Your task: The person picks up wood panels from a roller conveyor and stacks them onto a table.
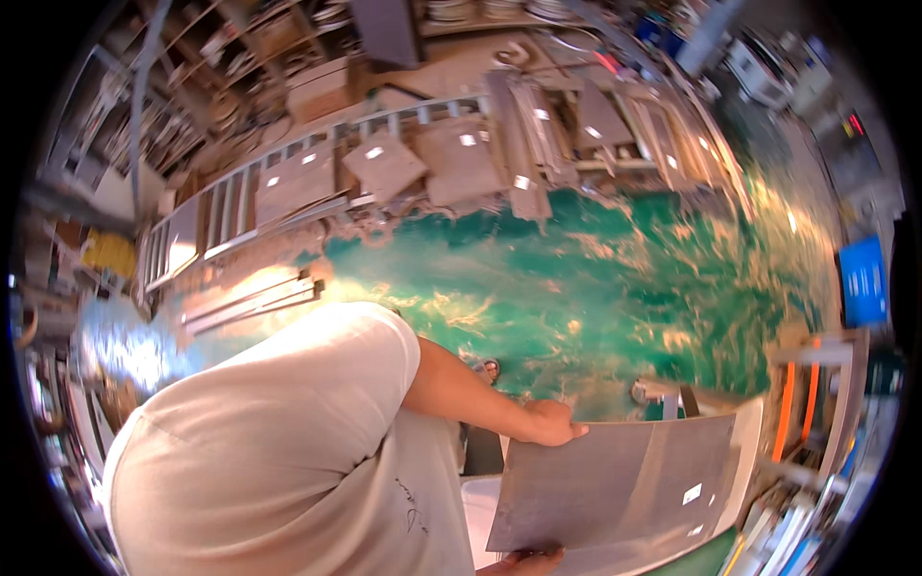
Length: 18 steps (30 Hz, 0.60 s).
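Note:
With its fingers wrapped over the far edge of a flat grey-brown panel (605,485), my left hand (549,423) is closed near the panel's corner. At the near edge of the same panel, my right hand (534,561) shows only partly at the bottom of the picture and appears to grip it from below. The panel is rectangular, with small white labels towards its right end. A paler sheet (753,446) shows beneath it on the right. My left arm stretches out from a light T-shirt sleeve.
Brown panels (466,158) with labels lean on a grey ladder-like rack (230,206) across the far side. Dark strips (252,301) lie on the dusty green floor (576,278). At right are a blue box-like object (862,281) and a stand with orange uprights (797,403). Shelves fill the upper left.

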Each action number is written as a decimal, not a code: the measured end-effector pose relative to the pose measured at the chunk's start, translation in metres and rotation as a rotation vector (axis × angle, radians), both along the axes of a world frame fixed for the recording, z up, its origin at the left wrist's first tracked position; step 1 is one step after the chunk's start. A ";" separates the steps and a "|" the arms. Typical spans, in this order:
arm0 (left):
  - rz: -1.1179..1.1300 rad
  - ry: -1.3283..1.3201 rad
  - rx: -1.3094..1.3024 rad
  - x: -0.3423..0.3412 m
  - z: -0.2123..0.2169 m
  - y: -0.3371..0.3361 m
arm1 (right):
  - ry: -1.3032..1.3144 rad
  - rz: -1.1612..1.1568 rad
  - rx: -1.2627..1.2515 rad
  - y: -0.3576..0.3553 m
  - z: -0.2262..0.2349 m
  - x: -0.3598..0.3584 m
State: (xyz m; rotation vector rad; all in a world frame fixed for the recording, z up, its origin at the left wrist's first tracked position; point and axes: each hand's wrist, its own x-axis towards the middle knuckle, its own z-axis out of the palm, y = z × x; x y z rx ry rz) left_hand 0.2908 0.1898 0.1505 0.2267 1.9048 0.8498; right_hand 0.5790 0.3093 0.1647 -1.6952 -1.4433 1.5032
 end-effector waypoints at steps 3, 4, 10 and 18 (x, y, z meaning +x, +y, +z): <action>0.141 0.004 0.026 -0.023 0.000 -0.084 | 0.076 0.116 -0.158 -0.019 -0.005 -0.036; 0.199 0.025 0.031 -0.030 -0.001 -0.113 | 0.092 0.157 -0.205 -0.028 -0.007 -0.053; 0.600 0.086 0.048 -0.065 0.006 -0.312 | -0.211 0.463 -0.346 -0.128 -0.066 -0.169; 1.190 -0.001 -0.113 -0.062 -0.039 -0.540 | -0.087 1.014 -0.312 -0.366 -0.067 -0.331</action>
